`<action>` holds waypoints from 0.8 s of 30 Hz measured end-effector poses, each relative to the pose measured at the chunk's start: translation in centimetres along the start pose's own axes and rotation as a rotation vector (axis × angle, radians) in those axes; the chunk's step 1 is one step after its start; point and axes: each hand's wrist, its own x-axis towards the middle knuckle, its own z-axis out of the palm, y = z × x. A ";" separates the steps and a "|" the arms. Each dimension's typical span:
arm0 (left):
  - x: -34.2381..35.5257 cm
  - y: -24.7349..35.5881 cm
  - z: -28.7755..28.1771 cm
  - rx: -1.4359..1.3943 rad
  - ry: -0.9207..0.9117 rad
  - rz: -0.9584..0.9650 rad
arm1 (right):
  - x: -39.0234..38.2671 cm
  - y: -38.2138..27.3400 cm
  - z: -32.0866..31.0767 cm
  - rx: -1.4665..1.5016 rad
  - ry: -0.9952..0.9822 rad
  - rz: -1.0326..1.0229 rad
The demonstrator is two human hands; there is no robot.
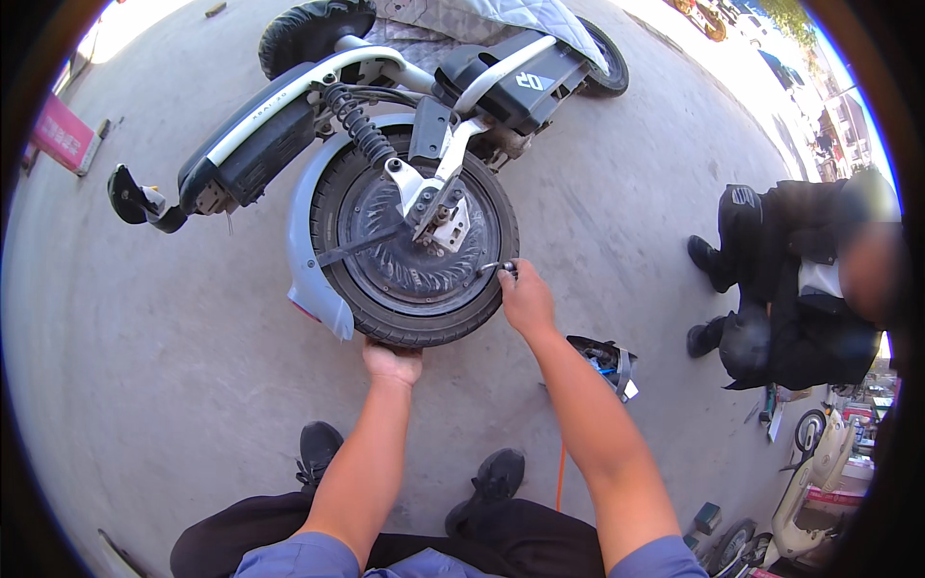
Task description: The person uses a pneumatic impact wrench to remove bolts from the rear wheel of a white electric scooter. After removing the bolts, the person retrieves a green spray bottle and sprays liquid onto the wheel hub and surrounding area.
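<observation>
An electric scooter [405, 87] lies on its side on the concrete, rear wheel [414, 241] facing up toward me. My left hand [392, 363] grips the near edge of the black tyre from below. My right hand [526, 297] is at the tyre's right rim, fingers pinched on a small metal fitting [496, 267] at what looks like the valve. The hub motor with its bracket and bolts [434, 207] sits in the wheel's middle.
A person in dark clothes [790, 279] squats at the right. A small black and blue tool or device [605, 361] lies on the ground by my right forearm, with an orange hose [560, 472] running toward me. Parked scooters [800, 491] stand lower right. My shoes [318, 448] are below.
</observation>
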 end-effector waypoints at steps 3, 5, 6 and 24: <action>0.7 0.1 0.6 -0.078 -0.258 -0.047 | 0.9 0.0 0.8 -0.110 0.017 -0.036; 1.4 1.2 -0.4 -0.048 -0.271 -0.025 | 0.7 -0.7 1.1 -0.165 -0.011 -0.032; 1.2 1.4 0.3 -0.026 -0.287 -0.023 | 0.7 -0.9 0.5 -0.198 -0.027 -0.019; 1.0 1.5 2.5 -0.002 -0.136 0.061 | 0.5 -5.0 -0.4 -0.502 -0.182 0.098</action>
